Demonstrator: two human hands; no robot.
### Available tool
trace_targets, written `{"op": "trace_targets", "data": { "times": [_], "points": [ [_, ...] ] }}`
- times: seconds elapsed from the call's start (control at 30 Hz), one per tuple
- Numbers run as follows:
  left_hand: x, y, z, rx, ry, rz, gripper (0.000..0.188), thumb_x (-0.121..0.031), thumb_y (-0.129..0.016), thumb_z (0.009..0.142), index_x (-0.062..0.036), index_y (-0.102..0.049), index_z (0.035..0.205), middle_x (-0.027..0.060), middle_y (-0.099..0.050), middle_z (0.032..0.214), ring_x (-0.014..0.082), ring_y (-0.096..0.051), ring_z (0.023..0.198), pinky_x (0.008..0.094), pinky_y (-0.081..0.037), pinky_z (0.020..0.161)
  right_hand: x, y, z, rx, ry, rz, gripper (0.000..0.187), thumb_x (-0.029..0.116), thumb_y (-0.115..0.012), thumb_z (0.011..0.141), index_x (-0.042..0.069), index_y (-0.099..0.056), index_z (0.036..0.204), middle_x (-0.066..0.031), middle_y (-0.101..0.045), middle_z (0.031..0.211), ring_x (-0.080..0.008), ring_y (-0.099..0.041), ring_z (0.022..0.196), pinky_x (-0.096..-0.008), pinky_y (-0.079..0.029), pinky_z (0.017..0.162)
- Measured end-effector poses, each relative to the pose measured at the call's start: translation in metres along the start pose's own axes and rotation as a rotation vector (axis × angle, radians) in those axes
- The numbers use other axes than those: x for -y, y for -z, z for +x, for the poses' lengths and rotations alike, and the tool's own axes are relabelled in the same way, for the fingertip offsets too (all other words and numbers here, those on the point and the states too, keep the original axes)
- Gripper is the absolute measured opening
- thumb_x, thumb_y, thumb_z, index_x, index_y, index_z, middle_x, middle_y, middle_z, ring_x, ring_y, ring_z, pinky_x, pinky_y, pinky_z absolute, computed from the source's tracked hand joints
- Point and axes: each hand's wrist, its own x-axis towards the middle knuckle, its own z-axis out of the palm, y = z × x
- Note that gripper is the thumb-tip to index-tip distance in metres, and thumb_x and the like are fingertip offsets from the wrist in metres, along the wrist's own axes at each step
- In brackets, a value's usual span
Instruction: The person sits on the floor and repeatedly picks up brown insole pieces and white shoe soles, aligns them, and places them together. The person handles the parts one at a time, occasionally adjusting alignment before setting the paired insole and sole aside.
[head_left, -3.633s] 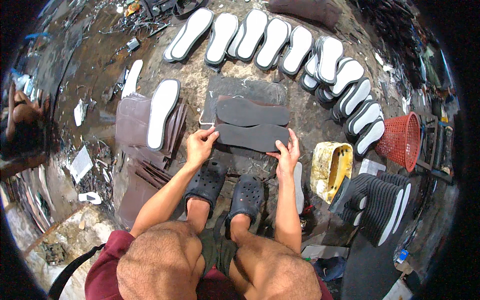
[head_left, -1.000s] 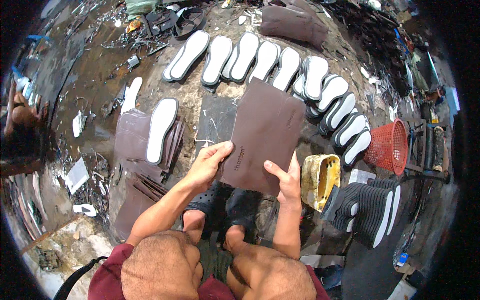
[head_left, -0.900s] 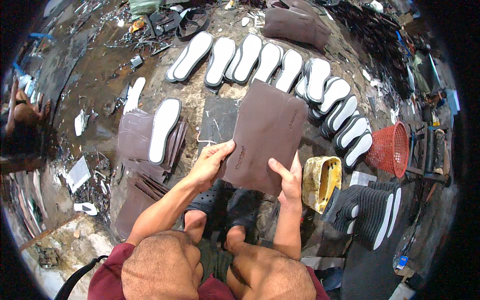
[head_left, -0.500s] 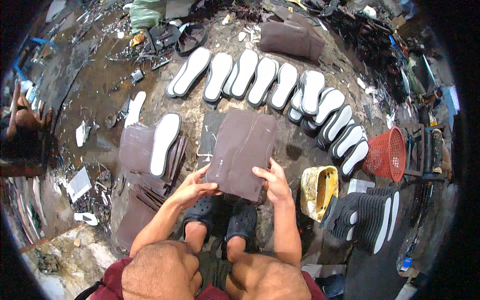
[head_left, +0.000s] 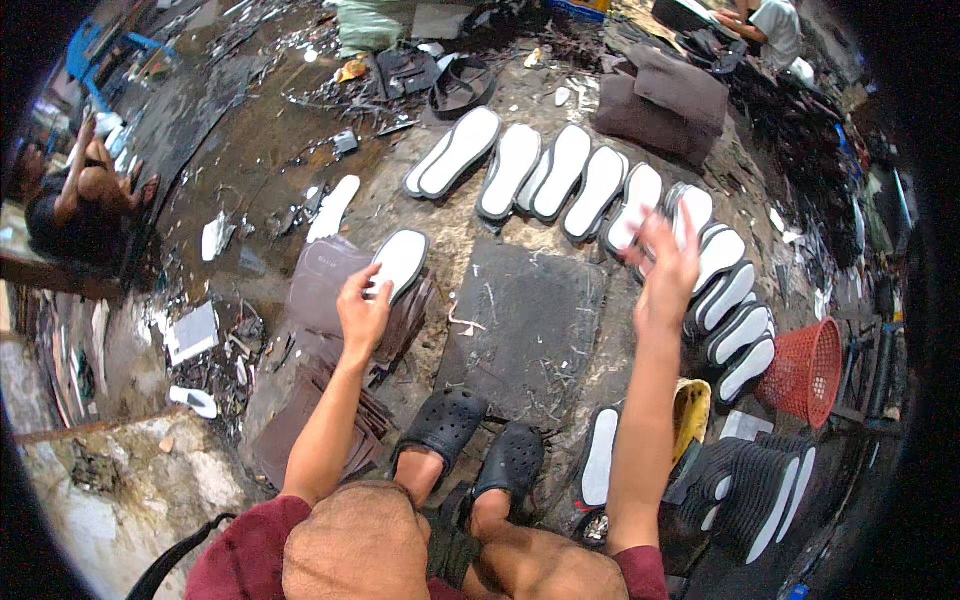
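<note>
The left hand (head_left: 362,312) lay low over a white shoe sole (head_left: 398,262) that rested on a stack of brown sheets (head_left: 322,290). Its fingers were curled loosely onto the near edge of that sole, touching it, but whether the grip had truly closed on the sole could not be told. Just below the left hand the brown sheets spread out in a ragged pile toward the person's left knee.

The right hand (head_left: 664,272) was lifted up and out, fingers spread wide apart and blurred, its grip fully open and holding nothing. Directly beyond and around its fingertips ran the curved row of white soles (head_left: 560,172) with dark rims, laid side by side on the ground; the nearest of them lay just behind the fingers and to the hand's right side.

Between the two hands lay a dark flat slab (head_left: 525,325) on the floor, bare on top apart from small scraps. Below it, nearer the body, stood the person's feet in black clogs (head_left: 480,450). Under the right forearm a single white sole (head_left: 600,458) lay by a yellow container (head_left: 690,415), and farther to the right of that hand stood a red mesh basket (head_left: 808,370)
</note>
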Motion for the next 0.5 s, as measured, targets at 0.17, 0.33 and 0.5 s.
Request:
{"op": "trace_targets", "data": {
  "times": [0.17,0.33,0.5],
  "points": [
    [0.03,0.005,0.0,-0.013,-0.111,0.358,0.067,-0.04,-0.082,0.078,-0.0009,-0.062,0.128,0.0204,-0.058,0.119,0.0361,-0.053,0.112,0.046,-0.043,0.097,-0.105,0.039,-0.099,0.144,-0.315,-0.209,0.057,0.011,-0.065,0.094,0.004,-0.043,0.146,-0.0132,-0.07,0.11,-0.0143,-0.067,0.085,-0.026,-0.054,0.067],
    [0.003,-0.028,-0.05,0.208,-0.357,0.262,0.083,-0.032,-0.083,0.077,-0.0036,-0.045,0.145,0.0214,-0.056,0.122,0.0355,-0.053,0.11,0.0475,-0.045,0.095,-0.163,0.024,-0.173,0.301,-0.442,-0.261,0.06,0.015,-0.07,0.093,0.003,-0.044,0.145,-0.0136,-0.069,0.114,-0.0167,-0.065,0.099,-0.0319,-0.053,0.087],
    [-0.019,-0.068,-0.086,0.569,0.143,-0.581,0.057,-0.01,-0.07,0.09,-0.0047,-0.05,0.143,0.0135,-0.064,0.126,0.0172,-0.063,0.102,0.031,-0.053,0.087,-0.175,-0.02,-0.18,0.03,-0.473,0.024,0.089,0.003,-0.075,0.085,0.001,-0.021,0.155,-0.0177,-0.053,0.137,-0.0235,-0.061,0.113,-0.0335,-0.052,0.091]
  ]
}}
